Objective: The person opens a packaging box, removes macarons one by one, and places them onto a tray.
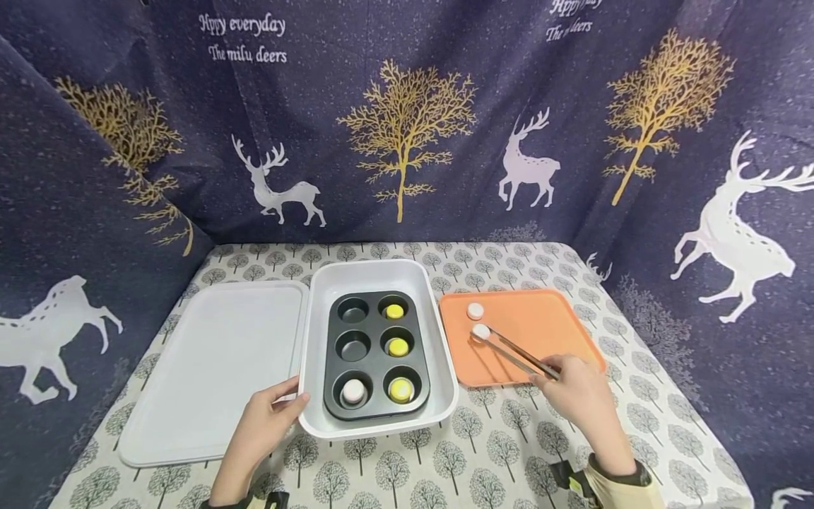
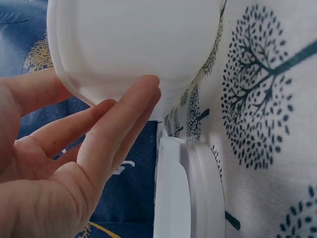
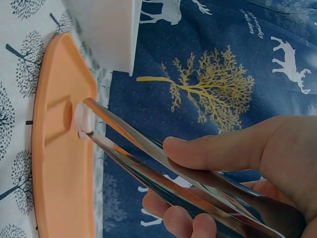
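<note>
My left hand (image 1: 263, 420) grips the left rim of a white bin (image 1: 372, 277), thumb over the edge and fingers against the outer wall. Inside the bin lies a dark muffin tin (image 1: 374, 329). Yellow round pieces (image 1: 398, 347) sit in its right-hand cups, and one white round piece (image 1: 353, 391) in the near left cup; the other two left cups are bare. With my right hand (image 1: 581, 396) I hold metal tongs (image 1: 521, 353) over the orange tray (image 1: 534, 311). Their tips have a white round piece (image 3: 84, 119) between them, close over the tray.
Another white round piece (image 1: 475, 311) lies on the orange tray, farther back. Left of the bin is a large white tray (image 1: 235, 360). Everything stands on a tree-patterned tablecloth (image 1: 439, 459), and a dark curtain (image 1: 445, 42) with deer and trees hangs behind.
</note>
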`<state>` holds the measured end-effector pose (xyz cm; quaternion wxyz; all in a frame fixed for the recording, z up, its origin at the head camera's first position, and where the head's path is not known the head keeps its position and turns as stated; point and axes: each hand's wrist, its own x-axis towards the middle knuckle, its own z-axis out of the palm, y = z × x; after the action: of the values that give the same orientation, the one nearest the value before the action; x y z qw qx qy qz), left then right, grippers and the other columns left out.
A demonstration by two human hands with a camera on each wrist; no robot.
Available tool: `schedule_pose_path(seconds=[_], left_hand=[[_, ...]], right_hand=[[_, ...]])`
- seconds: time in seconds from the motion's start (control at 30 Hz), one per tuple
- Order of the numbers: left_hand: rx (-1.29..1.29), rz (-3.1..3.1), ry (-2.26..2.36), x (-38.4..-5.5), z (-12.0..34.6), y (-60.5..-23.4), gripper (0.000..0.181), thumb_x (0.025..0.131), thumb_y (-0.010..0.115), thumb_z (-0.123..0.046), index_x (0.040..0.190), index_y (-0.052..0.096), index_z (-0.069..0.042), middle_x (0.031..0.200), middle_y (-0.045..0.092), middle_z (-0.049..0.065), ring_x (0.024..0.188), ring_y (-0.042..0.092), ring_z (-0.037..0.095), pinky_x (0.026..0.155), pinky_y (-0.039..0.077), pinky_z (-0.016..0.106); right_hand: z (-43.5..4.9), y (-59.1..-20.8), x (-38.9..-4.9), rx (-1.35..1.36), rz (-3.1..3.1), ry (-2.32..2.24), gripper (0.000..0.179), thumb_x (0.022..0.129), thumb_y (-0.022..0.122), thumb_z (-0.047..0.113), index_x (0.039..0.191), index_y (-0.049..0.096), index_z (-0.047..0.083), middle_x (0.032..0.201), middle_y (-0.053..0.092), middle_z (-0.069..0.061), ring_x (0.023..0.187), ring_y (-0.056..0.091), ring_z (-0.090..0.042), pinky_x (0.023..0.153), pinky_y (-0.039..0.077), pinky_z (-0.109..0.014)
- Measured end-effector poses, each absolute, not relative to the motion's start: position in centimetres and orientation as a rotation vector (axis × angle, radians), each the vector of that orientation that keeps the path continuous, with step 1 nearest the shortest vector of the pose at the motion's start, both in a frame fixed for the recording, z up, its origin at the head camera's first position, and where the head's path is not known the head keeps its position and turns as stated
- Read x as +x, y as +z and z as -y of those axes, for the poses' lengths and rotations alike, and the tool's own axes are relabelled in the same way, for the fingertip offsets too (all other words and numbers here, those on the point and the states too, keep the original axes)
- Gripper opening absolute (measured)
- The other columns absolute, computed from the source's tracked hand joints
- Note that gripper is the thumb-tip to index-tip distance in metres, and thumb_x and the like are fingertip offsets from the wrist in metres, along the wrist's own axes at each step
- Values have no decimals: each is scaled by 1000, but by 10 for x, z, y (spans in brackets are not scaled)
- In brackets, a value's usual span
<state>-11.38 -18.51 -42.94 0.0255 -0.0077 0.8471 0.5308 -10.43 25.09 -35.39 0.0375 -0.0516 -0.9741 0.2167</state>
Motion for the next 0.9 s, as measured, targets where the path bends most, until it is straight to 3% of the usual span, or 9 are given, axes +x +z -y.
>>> schedule_pose_path(seconds=[0.3, 0.6, 0.9], left_hand=[[-39, -2617, 1635, -115, 186, -429, 47, 94, 63, -12, 136, 51, 9, 132, 54, 34, 107, 66, 42, 84, 61, 42], [-50, -2621, 1617, -115, 187, -431, 48, 95, 63, -14, 136, 50, 8, 132, 54, 34, 108, 66, 42, 84, 61, 42], [-55, -2620, 1610, -114, 187, -431, 49, 95, 63, -15, 137, 50, 7, 133, 54, 33, 109, 66, 42, 85, 61, 43]], right_hand=[[-251, -360, -109, -204, 3004, 662, 38, 84, 72, 22, 115, 69, 0, 73, 63, -4, 55, 44, -17, 44, 35, -28], [-253, -363, -110, -206, 2994, 675, 41, 84, 73, 22, 117, 67, -3, 86, 71, -13, 54, 46, -17, 45, 36, -28], [-251, -363, -111, -236, 3008, 694, 44, 85, 72, 23, 119, 66, -4, 86, 70, -12, 54, 47, -18, 44, 37, -28]])
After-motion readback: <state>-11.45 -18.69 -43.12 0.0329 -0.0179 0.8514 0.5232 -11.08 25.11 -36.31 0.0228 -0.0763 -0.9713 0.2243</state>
